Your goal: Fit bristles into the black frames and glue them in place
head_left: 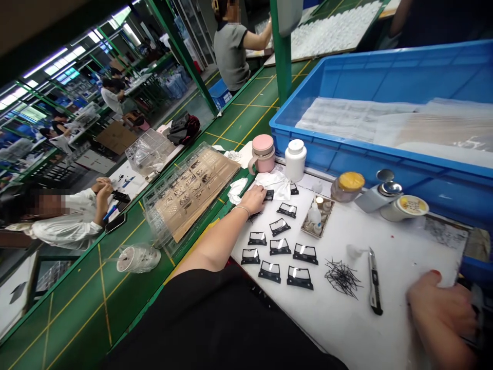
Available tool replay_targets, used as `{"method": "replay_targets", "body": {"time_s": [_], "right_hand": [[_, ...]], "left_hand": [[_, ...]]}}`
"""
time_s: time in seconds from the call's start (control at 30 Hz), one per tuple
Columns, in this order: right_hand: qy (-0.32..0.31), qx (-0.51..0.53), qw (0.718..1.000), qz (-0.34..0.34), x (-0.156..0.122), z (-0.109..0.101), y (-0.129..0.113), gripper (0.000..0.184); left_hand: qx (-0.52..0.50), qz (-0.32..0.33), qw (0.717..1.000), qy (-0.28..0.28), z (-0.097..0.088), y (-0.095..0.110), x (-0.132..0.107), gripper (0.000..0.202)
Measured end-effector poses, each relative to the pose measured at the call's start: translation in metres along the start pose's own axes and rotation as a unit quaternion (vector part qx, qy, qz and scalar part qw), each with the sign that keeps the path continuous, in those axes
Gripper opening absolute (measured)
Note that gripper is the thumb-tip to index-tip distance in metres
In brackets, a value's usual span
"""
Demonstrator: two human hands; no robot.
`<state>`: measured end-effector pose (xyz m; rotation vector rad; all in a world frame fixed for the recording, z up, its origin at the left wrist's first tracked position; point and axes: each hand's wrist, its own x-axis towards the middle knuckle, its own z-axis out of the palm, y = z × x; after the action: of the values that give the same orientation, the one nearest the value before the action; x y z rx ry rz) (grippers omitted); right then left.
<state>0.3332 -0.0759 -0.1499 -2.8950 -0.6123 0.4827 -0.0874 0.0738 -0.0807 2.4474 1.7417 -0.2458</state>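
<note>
My left hand (254,198) reaches across the white work mat (346,318) with its fingers curled over a small black frame piece (269,195) beside a white cloth (275,183). Several more black frame pieces (280,247) with shiny windows lie in rows on the mat just below that hand. My right hand (442,316) rests at the lower right edge of the mat, fingers bent around something dark that I cannot make out. A heap of thin black pins (341,276) and a utility knife (375,281) lie between the two hands.
A big blue crate (370,154) with plastic-wrapped sheets stands at the back right. In front of it are a pink mug (263,153), a white bottle (295,160), a yellow-lidded jar (347,186), a small glue bottle (315,213) in a tray. Clear plastic trays (188,190) sit left. Other people work nearby.
</note>
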Motion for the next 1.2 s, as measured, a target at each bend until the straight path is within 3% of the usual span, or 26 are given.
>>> {"method": "replay_targets", "body": {"time_s": [0.17,0.47,0.7,0.8,0.93,1.07,1.2], "right_hand": [[0.043,-0.002,0.999,0.033,0.003,0.007,0.003,0.069],[0.044,-0.011,0.998,0.037,0.003,0.008,0.003,0.072],[0.044,-0.008,0.999,0.031,0.005,0.010,0.005,0.068],[0.047,-0.008,0.998,0.033,0.007,0.011,0.006,0.069],[0.053,-0.009,0.998,0.037,0.009,0.012,0.006,0.069],[0.047,-0.004,0.998,0.042,0.009,0.012,0.005,0.064],[0.043,-0.004,0.998,0.041,0.010,0.012,0.006,0.067]], "left_hand": [[0.001,-0.011,1.000,-0.001,-0.003,-0.003,0.000,0.027],[-0.035,-0.035,0.999,-0.021,-0.002,-0.017,-0.004,0.029],[-0.071,-0.076,0.994,0.028,-0.002,-0.019,-0.015,0.022],[-0.088,-0.093,0.990,0.066,-0.007,-0.021,-0.042,0.024],[-0.106,-0.116,0.983,0.099,-0.005,-0.020,-0.107,0.029],[-0.116,-0.146,0.977,0.105,0.017,-0.009,-0.173,0.032],[-0.121,-0.182,0.970,0.106,0.048,0.004,-0.207,0.036]]}}
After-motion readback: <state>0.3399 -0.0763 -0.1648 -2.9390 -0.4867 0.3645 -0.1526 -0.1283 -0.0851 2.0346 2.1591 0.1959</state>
